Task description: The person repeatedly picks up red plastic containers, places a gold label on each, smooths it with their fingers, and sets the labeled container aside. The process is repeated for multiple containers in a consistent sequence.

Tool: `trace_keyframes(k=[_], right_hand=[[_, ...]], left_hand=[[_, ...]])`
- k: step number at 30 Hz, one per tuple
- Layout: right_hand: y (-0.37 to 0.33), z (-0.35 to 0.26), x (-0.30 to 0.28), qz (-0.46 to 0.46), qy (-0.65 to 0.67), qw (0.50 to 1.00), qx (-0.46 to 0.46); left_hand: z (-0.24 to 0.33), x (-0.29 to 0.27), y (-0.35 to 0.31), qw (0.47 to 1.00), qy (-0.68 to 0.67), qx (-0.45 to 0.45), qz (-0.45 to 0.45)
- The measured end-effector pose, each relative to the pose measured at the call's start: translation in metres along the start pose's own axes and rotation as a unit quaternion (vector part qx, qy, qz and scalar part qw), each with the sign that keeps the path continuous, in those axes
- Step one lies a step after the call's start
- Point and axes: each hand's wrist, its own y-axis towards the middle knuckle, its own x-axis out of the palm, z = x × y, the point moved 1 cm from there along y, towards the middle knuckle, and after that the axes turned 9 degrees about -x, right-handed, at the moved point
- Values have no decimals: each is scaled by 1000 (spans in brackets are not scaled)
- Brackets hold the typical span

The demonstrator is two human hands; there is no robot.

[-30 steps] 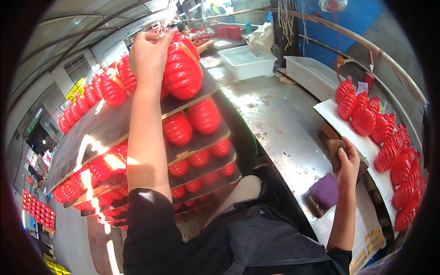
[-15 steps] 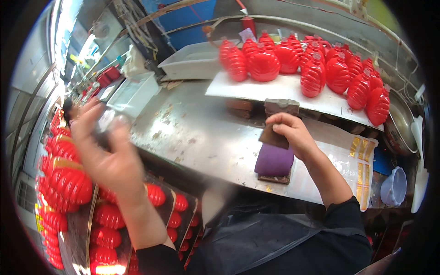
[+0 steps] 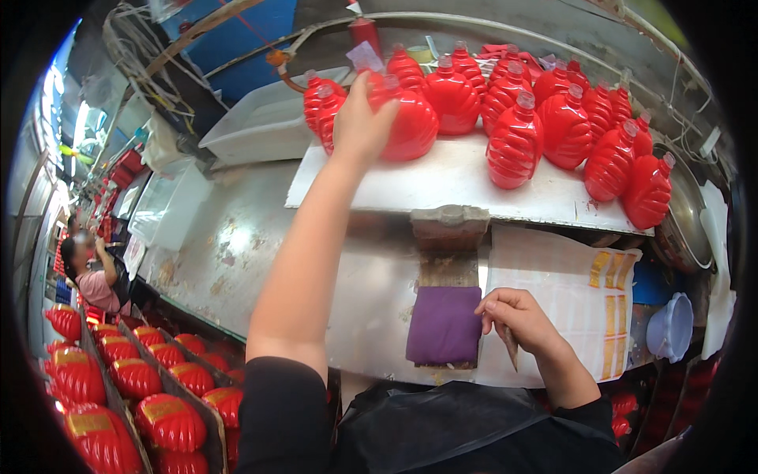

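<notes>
Glossy red ribbed bottles with clear necks point(image 3: 517, 142) stand in a group on a white board point(image 3: 466, 174). At the group's left part, my left hand point(image 3: 363, 130) grips one red bottle point(image 3: 413, 126), thumb across its near side; the other fingers are partly hidden. My right hand point(image 3: 521, 320) is low over the bench, pinching a thin flat brown piece point(image 3: 509, 346), seen nearly edge-on. Next to its fingertips lies a purple cloth-covered pad point(image 3: 444, 324) on a small board. Behind the pad sits a worn grey block point(image 3: 450, 225).
A white sheet with gold labels point(image 3: 564, 300) lies right of the pad, near a pale blue basin point(image 3: 671, 328). A white tray point(image 3: 260, 126) stands back left. Racks of red bottles point(image 3: 170, 419) fill the lower left; a person point(image 3: 99, 272) is beyond them.
My left hand has swung from the far left to the red bottles on the board. The right hand has come nearer, off the purple pad, with the brown piece now turned edge-on.
</notes>
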Motion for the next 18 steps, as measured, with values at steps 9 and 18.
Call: trace_keyframes(k=[9,18], right_hand=[[6,-5,5,49,-56,996,-39],[-74,35,-48,301,-522,776,-187]], left_hand=[[-7,24,16,996,-20,81,15],[68,-50,-93,942,-279,-76,-172]])
